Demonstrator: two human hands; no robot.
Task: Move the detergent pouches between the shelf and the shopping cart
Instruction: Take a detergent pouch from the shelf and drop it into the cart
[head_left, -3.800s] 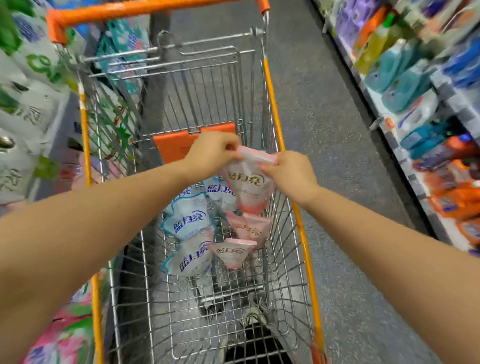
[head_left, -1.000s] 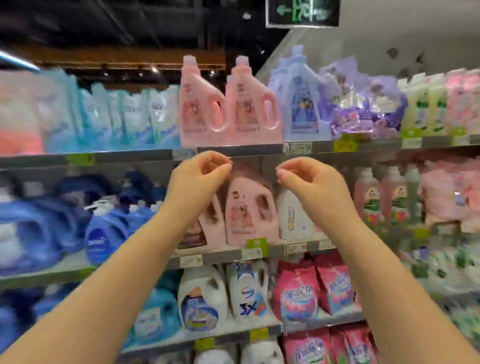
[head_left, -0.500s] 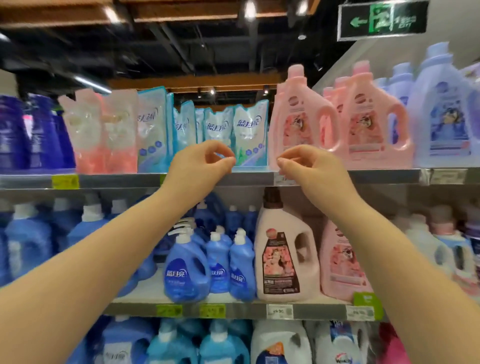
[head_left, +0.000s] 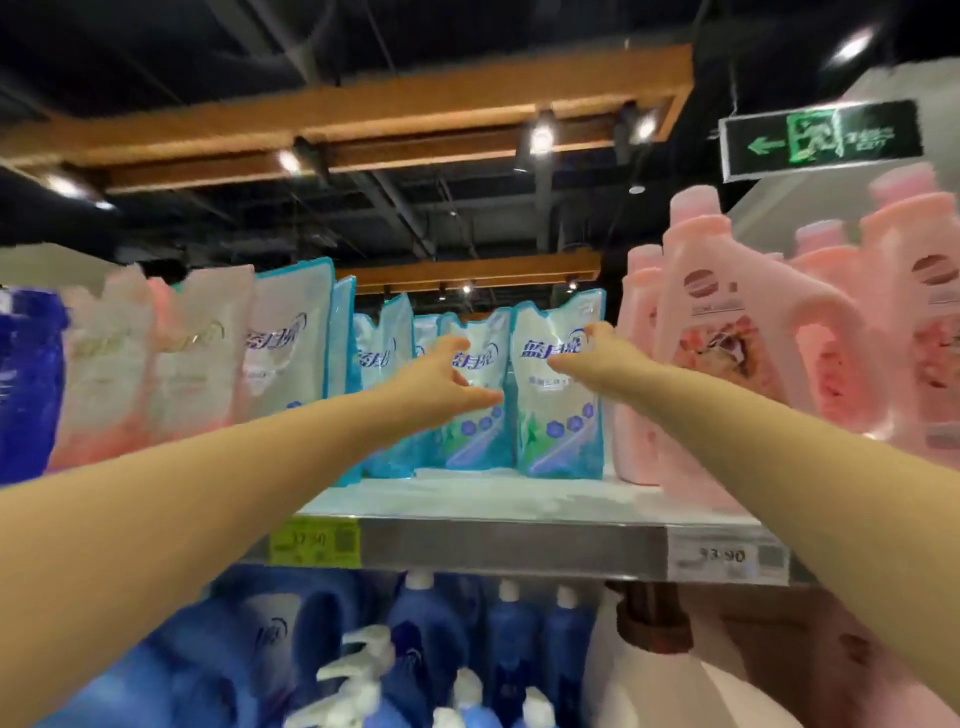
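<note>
Reaching up, the left hand (head_left: 441, 376) and right hand (head_left: 589, 356) are hovering apart, fingers spread and empty, before blue pouches (head_left: 558, 426) standing on the shelf (head_left: 493, 545); probably soft and slippery, best pinched at the top seam.

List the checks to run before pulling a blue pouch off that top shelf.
1. Left hand empty, fingers spread: ok.
2. Right hand empty, fingers spread: ok.
3. Rightmost blue pouch upright near the front of the shelf: ok.
4. Either hand gripping that pouch: not ok, no fingers are curled round it.
5. Fingers already touching it: cannot tell.
6. Room for fingers between that pouch and the pink bottle beside it: cannot tell.
</note>
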